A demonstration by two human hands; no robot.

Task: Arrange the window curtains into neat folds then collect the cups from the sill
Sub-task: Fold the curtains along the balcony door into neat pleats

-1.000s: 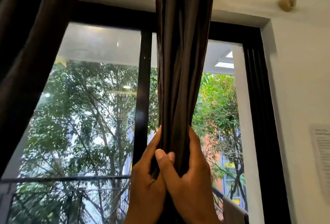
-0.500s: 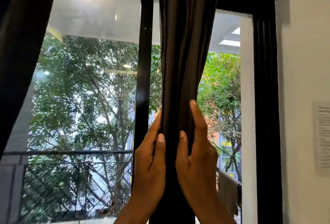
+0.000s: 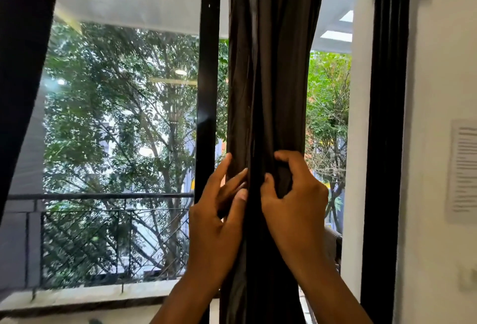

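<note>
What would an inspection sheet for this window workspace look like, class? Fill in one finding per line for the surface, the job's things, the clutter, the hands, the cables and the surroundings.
Surface: the sill runs along the window's foot; no cups seen on the visible part.
Job's things: dark curtain hangs bunched in vertical folds at centre; a second curtain hangs at far left.
Clutter: nothing seen.
Hands: left hand rests mostly straight fingers on the folds; right hand grips a fold with curled fingers.
Cables: nothing seen.
Surroundings: black window frame, balcony railing, trees outside, blurred paper notice on the right wall.
</note>
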